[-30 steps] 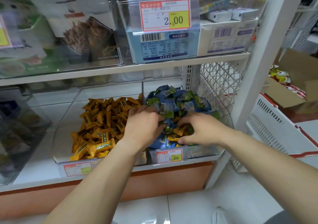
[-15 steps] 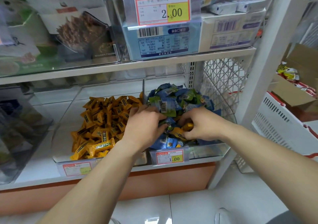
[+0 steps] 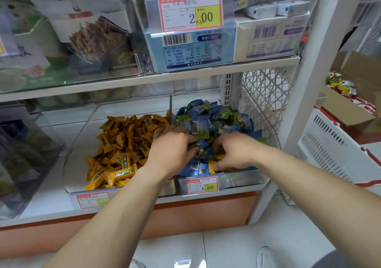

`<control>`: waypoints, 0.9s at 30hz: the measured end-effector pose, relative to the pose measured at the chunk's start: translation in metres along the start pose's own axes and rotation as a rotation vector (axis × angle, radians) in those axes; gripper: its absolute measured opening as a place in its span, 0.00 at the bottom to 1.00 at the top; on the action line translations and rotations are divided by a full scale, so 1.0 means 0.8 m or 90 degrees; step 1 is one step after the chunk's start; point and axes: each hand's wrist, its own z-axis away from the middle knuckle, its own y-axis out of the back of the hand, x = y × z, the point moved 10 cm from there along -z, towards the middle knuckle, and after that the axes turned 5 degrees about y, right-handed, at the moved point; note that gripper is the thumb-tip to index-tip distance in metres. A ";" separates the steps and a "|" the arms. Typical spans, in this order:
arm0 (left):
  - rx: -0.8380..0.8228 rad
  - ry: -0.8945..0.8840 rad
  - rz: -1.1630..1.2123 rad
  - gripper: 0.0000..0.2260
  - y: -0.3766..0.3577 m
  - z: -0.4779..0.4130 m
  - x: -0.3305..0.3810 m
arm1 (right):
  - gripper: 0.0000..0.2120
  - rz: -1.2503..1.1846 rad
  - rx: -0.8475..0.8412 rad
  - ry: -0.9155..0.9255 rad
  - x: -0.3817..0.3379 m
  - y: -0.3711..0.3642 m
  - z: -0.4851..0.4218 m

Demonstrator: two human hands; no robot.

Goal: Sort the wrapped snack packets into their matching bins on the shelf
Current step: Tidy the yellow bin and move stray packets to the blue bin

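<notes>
Two clear bins stand side by side on the lower shelf. The left bin point(image 3: 69, 171) holds a heap of yellow packets point(image 3: 123, 144). The right bin point(image 3: 249, 180) is piled with blue and green packets point(image 3: 208, 119), with a few yellow ones point(image 3: 212, 168) mixed in at its front. Both my hands are down in the right bin. My left hand point(image 3: 171, 148) curls its fingers round a blue packet point(image 3: 201, 151) in the middle of the pile. My right hand point(image 3: 235, 151) digs in at the front, fingers and thumb curled on a yellow packet; its fingertips are hidden.
Price tags point(image 3: 202, 186) hang on the bins' fronts. Above is a shelf with clear bins of boxed goods point(image 3: 191, 45). A white post point(image 3: 305, 82) frames the shelf on the right. Beyond it are a white basket point(image 3: 329, 150) and a cardboard box point(image 3: 362, 111) of packets.
My right hand has shifted slightly toward the front of the right bin among the yellow packets. My left hand has stayed in the pile. The camera view has tilted a little.
</notes>
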 end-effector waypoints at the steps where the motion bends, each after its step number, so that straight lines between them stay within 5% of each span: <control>1: 0.000 -0.001 -0.002 0.15 0.000 0.001 0.001 | 0.27 -0.017 -0.012 -0.003 0.000 -0.004 -0.001; 8: -0.013 -0.004 0.016 0.16 -0.003 0.003 -0.003 | 0.29 -0.128 -0.047 0.019 0.011 -0.013 0.009; 13: -0.005 -0.012 0.020 0.15 0.000 0.001 0.000 | 0.12 -0.264 0.135 0.016 0.031 0.040 0.024; 21: -0.024 -0.056 -0.034 0.17 0.007 0.001 0.031 | 0.06 -0.423 0.356 -0.041 0.060 0.082 0.048; 24: -0.017 -0.097 0.066 0.14 0.010 0.002 0.059 | 0.09 -0.454 0.396 -0.042 0.066 0.088 0.054; 27: -0.129 -0.070 0.245 0.09 -0.022 0.002 0.081 | 0.09 -0.462 0.406 -0.056 0.072 0.087 0.060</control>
